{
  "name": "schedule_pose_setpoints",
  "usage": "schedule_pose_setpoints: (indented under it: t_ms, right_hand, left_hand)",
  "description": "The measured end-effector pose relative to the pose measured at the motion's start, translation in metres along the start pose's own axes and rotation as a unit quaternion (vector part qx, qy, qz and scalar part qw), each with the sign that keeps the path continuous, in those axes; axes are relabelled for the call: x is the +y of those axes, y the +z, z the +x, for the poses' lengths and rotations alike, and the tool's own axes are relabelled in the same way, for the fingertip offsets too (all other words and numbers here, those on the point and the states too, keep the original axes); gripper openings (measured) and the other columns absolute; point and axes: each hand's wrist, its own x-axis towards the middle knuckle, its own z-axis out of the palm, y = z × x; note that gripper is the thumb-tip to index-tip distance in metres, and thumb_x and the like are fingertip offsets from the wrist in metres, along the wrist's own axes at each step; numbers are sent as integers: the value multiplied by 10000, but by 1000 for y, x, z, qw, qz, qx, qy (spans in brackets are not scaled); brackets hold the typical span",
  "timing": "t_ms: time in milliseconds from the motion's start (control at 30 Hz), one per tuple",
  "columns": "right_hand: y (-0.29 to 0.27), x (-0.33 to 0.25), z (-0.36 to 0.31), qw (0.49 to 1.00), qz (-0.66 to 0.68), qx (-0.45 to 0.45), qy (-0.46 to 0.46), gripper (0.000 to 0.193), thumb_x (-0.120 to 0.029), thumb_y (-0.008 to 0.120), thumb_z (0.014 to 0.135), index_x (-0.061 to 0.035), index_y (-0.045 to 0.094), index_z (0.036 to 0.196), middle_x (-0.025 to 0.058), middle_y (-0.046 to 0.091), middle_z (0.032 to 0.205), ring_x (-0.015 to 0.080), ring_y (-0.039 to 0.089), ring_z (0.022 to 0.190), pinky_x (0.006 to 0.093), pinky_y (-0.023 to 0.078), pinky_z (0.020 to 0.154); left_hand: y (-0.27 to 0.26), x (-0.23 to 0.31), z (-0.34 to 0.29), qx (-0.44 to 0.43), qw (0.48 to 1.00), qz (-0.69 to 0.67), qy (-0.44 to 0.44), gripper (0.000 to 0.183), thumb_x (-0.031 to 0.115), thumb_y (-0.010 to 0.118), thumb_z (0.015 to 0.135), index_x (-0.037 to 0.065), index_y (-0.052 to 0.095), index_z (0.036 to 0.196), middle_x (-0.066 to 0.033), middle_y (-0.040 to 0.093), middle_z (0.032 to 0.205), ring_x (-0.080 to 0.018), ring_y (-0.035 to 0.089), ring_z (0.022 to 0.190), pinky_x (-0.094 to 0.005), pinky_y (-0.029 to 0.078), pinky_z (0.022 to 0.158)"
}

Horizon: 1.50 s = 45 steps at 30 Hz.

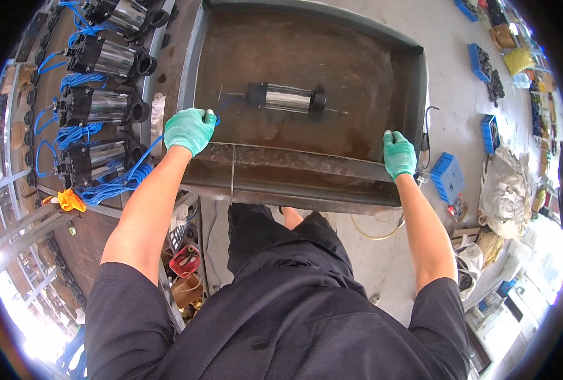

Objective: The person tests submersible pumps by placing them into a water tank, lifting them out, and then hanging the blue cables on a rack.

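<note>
A metal pump with a shiny cylinder and black ends [288, 99] lies on its side in a brown water tank [196, 60], apparently under water. From its left end a blue cable [230, 100] runs to my left hand [191, 130]. My left hand, in a green glove, is closed around this cable over the tank's left edge. Beyond the hand, the cable leads down to a blue coil [118, 186]. My right hand [399, 154], gloved alike, has its fingers bent over the tank's rim near the front right corner. What lies under its palm is hidden.
Several similar pumps [98, 106] with blue cables stand in a row on the left bench. An orange cloth [71, 200] lies by the coil. Blue bins [447, 178] sit on the floor at right, near a large pale sack [504, 193]. A red basket [185, 261] is below left.
</note>
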Motion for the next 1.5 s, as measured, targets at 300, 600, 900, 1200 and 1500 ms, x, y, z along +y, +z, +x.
schedule_pose_setpoints:
  t_ms: [300,600,900,1200,1500]
  right_hand:
    - [-4,-2,0,999,-30,-20,6,433,-461,468,1018,-103,706,1075,232,714,1046,458,662,1001,541,517,883]
    - [-1,0,2,999,-31,-21,8,433,-459,466,1018,-108,708,1089,229,717,1045,456,665,1002,540,519,885]
    - [-2,0,0,1000,-17,-17,2,418,-446,468,1016,-110,708,1080,227,720,1025,449,669,996,539,522,880]
    - [-8,-5,-3,999,-19,-40,29,414,-445,456,1023,-124,700,1114,212,726,1036,426,676,1012,516,529,898]
    - [-6,-3,-2,1000,-4,-20,18,413,-443,447,1025,-120,702,1063,221,727,990,430,684,970,518,533,881]
  left_hand:
    - [-1,2,1,-24,1000,12,-5,486,454,457,1003,103,772,886,-169,735,918,-392,699,895,-504,544,821]
    - [0,2,2,-19,1000,14,-9,477,455,465,1000,109,772,884,-170,731,911,-393,696,892,-499,543,819]
    - [-4,3,0,-15,1000,9,-7,462,451,477,999,113,775,897,-171,730,909,-390,695,890,-498,540,818]
    - [1,2,0,-8,1000,12,-12,442,443,477,1003,127,776,923,-180,726,936,-398,688,914,-501,534,844]
    - [2,1,3,-8,1000,17,-20,453,437,470,1008,103,764,923,-192,720,945,-417,680,916,-510,529,850]
